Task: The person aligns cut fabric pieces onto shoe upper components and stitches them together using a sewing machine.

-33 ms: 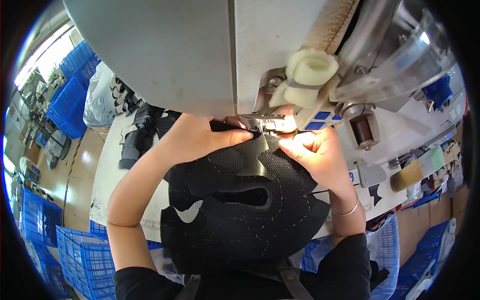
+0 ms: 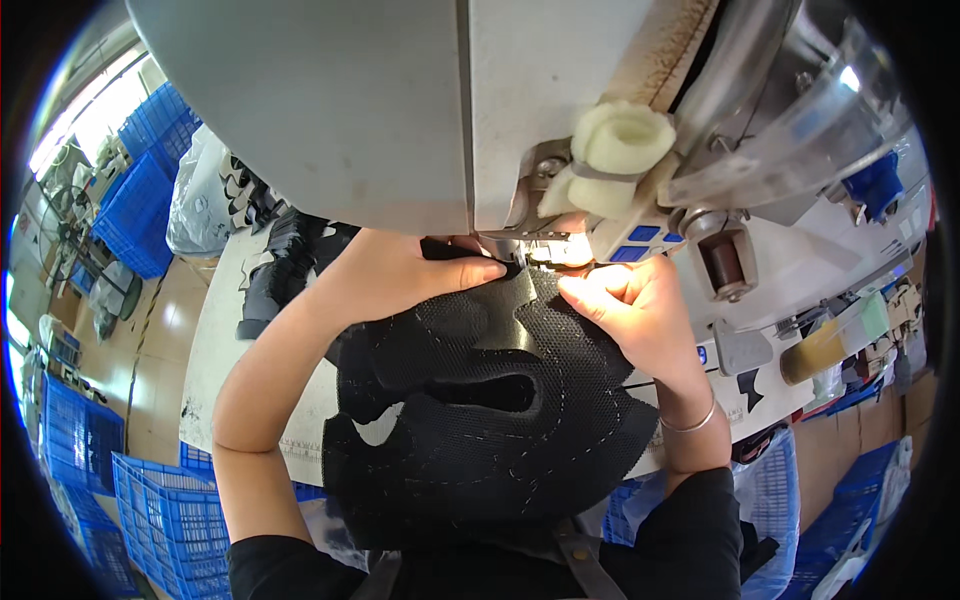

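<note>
A black mesh shoe upper (image 2: 480, 450) with white stitch lines and a long cut-out slot lies across the near part of the table, its far edge at the needle area (image 2: 525, 256) of a grey sewing machine (image 2: 330, 110). On the left of the needle, my left hand (image 2: 395, 280) pinches the upper's far edge, thumb on top and the other fingers mostly hidden. My right hand (image 2: 640, 308) grips the edge on the needle's right between curled fingers and thumb. Lamp light falls between both hands. A smooth dark patch (image 2: 508, 315) sits on the mesh just below the needle.
Stacked black cut pieces (image 2: 280, 265) lie on the white table (image 2: 215, 350) at the left. A foam roll (image 2: 620, 140) and a dark thread spool (image 2: 722, 262) are mounted on the machine. Blue crates (image 2: 170, 525) stand around the floor. One small black scrap (image 2: 748, 388) lies at the right.
</note>
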### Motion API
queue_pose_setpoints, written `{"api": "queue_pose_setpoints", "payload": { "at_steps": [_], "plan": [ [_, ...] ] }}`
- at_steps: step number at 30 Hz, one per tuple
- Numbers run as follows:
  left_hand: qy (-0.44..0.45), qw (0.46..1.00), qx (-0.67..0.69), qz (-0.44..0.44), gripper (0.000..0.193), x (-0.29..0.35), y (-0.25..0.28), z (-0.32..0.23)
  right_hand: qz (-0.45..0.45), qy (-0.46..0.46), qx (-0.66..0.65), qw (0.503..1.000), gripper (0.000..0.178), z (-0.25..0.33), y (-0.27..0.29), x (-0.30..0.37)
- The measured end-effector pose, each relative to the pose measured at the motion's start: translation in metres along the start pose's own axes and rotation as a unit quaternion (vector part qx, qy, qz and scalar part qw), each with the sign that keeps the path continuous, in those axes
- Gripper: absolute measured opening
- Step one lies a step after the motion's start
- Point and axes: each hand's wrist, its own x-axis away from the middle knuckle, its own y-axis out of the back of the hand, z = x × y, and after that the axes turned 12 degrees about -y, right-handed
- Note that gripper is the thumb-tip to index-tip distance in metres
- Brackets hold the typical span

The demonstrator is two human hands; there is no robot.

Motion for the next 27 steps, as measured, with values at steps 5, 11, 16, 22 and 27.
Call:
{"api": "queue_pose_setpoints", "payload": {
  "at_steps": [5,11,16,22,27],
  "plan": [
    [0.005,1.000,0.004,0.002,0.035,-0.009,0.003,0.002,-0.030,0.035,0.003,0.999,0.040,-0.005,-0.002,-0.004],
    [0.013,0.995,0.060,0.073,0.038,-0.014,0.013,0.025,-0.044,0.018,-0.059,0.997,0.029,-0.011,-0.012,-0.003],
    [-0.077,0.992,-0.103,-0.012,0.029,0.003,0.001,0.018,-0.065,0.013,-0.062,0.996,0.019,-0.013,-0.011,-0.001],
    [-0.234,0.936,-0.263,0.023,0.038,0.034,-0.014,-0.020,0.093,-0.071,-0.017,0.993,0.023,-0.005,0.006,0.004],
    [-0.287,0.875,-0.388,-0.041,0.026,0.040,-0.023,-0.016,0.079,-0.110,-0.019,0.991,0.021,0.003,0.004,0.007]
  ]
}}
